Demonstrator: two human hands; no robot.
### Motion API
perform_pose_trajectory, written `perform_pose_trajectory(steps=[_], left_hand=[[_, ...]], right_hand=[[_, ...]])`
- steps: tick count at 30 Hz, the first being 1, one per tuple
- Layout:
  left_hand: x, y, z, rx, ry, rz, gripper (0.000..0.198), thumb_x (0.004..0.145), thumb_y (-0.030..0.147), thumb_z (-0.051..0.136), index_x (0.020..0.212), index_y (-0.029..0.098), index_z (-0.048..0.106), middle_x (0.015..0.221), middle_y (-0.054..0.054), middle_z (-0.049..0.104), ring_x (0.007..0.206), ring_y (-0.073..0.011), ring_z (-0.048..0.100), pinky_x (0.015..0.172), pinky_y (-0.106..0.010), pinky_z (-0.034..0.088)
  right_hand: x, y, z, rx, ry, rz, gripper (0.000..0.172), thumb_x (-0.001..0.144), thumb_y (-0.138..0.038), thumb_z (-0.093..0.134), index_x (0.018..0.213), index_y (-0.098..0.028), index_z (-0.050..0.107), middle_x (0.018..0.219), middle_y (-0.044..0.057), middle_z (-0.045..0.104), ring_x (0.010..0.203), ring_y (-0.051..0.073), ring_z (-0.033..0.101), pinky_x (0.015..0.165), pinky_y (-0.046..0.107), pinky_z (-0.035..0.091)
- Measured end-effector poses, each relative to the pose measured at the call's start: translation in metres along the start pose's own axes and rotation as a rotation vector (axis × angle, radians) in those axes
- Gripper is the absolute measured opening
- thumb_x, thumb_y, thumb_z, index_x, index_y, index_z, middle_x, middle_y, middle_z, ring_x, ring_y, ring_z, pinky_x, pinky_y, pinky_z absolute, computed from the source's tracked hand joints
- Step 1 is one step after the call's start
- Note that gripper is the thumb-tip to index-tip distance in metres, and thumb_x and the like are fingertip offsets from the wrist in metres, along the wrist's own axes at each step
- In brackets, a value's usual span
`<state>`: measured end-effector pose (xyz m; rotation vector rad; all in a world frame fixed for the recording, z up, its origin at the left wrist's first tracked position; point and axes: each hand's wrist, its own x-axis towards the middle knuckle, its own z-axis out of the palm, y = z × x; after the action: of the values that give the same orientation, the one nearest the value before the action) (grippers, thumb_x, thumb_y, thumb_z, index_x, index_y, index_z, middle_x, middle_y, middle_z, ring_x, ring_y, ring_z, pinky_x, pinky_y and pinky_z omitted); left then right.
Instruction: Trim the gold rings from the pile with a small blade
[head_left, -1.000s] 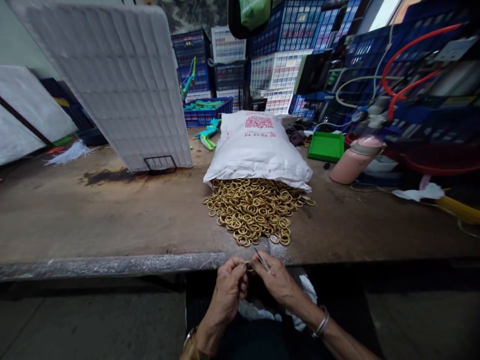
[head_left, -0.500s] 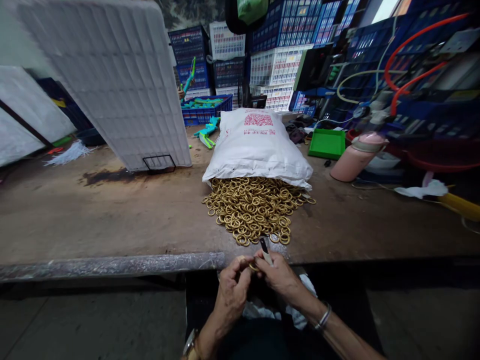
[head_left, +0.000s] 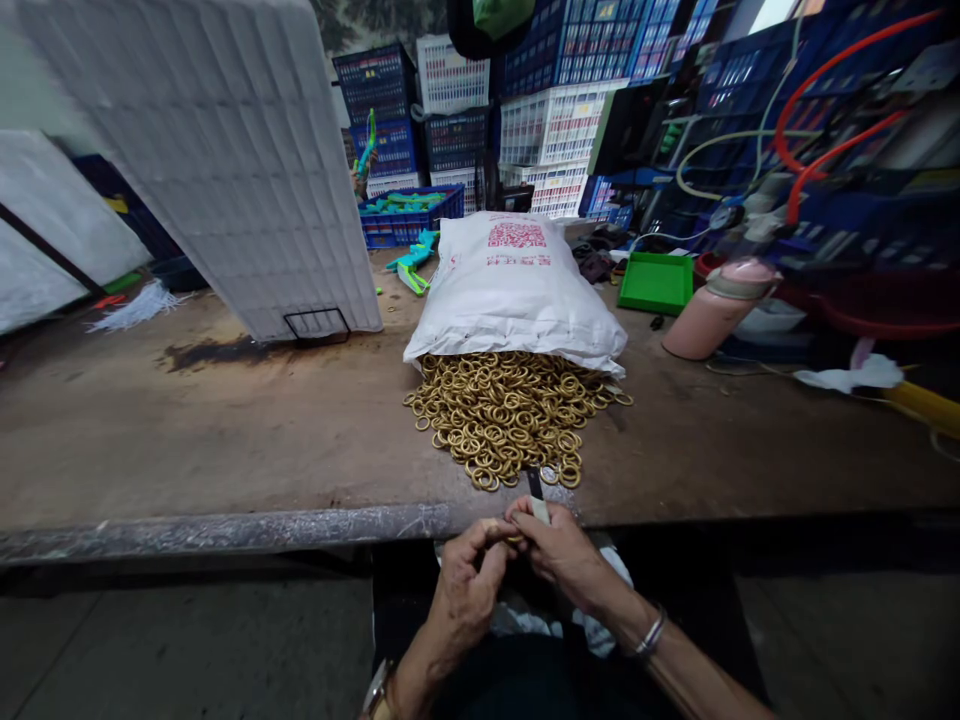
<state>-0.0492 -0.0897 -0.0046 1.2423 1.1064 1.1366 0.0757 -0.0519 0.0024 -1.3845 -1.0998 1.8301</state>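
Observation:
Above my lap, just off the table's front edge, my two hands meet at their fingertips. My left hand (head_left: 469, 580) is closed in a pinch on a gold ring (head_left: 514, 539), mostly hidden by fingers. My right hand (head_left: 559, 550) is closed around a slim tool (head_left: 538, 500) with a dark flat end and a pale section; that dark end points away from me. Its thumb and fingertips also touch the ring. Beyond them, a heap of gold rings (head_left: 502, 415) spills from the mouth of a white woven sack (head_left: 517, 290) with red print.
A tall white ribbed panel (head_left: 255, 200) stands left of the sack. On the right are a green tray (head_left: 656, 283) and a pink bottle (head_left: 712, 315). A blue crate (head_left: 409, 215) of turquoise pieces sits behind, before stacked crates (head_left: 559, 125). Plastic-wrapped edging (head_left: 225, 530) lines the table front.
The tool in my right hand has tilted more upright, and its dark end has shifted slightly right and up. My fingers have closed further over the ring, so less of it shows.

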Motion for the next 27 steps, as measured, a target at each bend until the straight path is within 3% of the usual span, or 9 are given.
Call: perform_pose_trajectory(steps=[4, 7, 10, 16, 22, 27], left_hand=[[0.0, 0.002, 0.001, -0.009, 0.02, -0.012, 0.018, 0.081, 0.027, 0.048, 0.082, 0.015, 0.062, 0.074, -0.003, 0.062, 0.071, -0.0144, 0.055, 0.069, -0.024, 0.042], [0.002, 0.002, 0.0, -0.056, 0.06, -0.086, 0.017, 0.08, 0.027, 0.049, 0.074, 0.014, 0.06, 0.067, -0.001, 0.059, 0.06, -0.011, 0.05, 0.059, -0.02, 0.04], [0.004, 0.002, 0.0, -0.1, 0.098, -0.186, 0.018, 0.077, 0.028, 0.052, 0.066, 0.015, 0.055, 0.056, 0.003, 0.05, 0.047, -0.0069, 0.039, 0.046, -0.017, 0.032], [0.007, 0.004, 0.002, -0.157, 0.078, -0.296, 0.021, 0.074, 0.034, 0.054, 0.066, 0.016, 0.051, 0.051, 0.005, 0.046, 0.039, -0.0045, 0.033, 0.039, -0.016, 0.025], [0.007, 0.006, 0.001, -0.194, 0.001, -0.308, 0.03, 0.074, 0.043, 0.053, 0.063, 0.015, 0.05, 0.047, 0.006, 0.042, 0.036, -0.0037, 0.03, 0.037, -0.017, 0.022], [0.005, 0.003, 0.002, -0.357, -0.057, -0.339, 0.032, 0.074, 0.046, 0.054, 0.067, 0.015, 0.049, 0.051, 0.005, 0.046, 0.036, -0.0026, 0.028, 0.036, -0.017, 0.019]], right_hand=[[0.0, 0.002, 0.001, -0.038, -0.015, 0.009, 0.019, 0.072, -0.039, 0.046, 0.069, -0.02, 0.043, 0.046, -0.01, 0.038, 0.033, 0.004, 0.023, 0.033, 0.017, 0.016], [0.002, 0.006, -0.001, -0.249, 0.045, -0.18, 0.023, 0.074, -0.04, 0.045, 0.065, -0.019, 0.046, 0.052, -0.006, 0.045, 0.045, 0.007, 0.039, 0.044, 0.018, 0.031], [0.003, 0.008, -0.002, -0.446, 0.072, -0.331, 0.027, 0.076, -0.042, 0.046, 0.064, -0.018, 0.048, 0.057, -0.004, 0.049, 0.057, 0.01, 0.046, 0.055, 0.022, 0.037], [0.002, 0.005, -0.003, -0.494, 0.057, -0.319, 0.032, 0.08, -0.042, 0.039, 0.06, -0.019, 0.045, 0.054, -0.004, 0.048, 0.054, 0.011, 0.043, 0.052, 0.022, 0.034], [0.0, 0.0, -0.005, -0.507, 0.074, -0.305, 0.034, 0.079, -0.043, 0.04, 0.056, -0.019, 0.043, 0.051, -0.004, 0.047, 0.051, 0.01, 0.042, 0.051, 0.022, 0.033], [-0.002, -0.002, -0.004, -0.414, 0.034, -0.303, 0.033, 0.079, -0.043, 0.04, 0.056, -0.019, 0.044, 0.049, -0.004, 0.048, 0.049, 0.01, 0.042, 0.048, 0.021, 0.034]])
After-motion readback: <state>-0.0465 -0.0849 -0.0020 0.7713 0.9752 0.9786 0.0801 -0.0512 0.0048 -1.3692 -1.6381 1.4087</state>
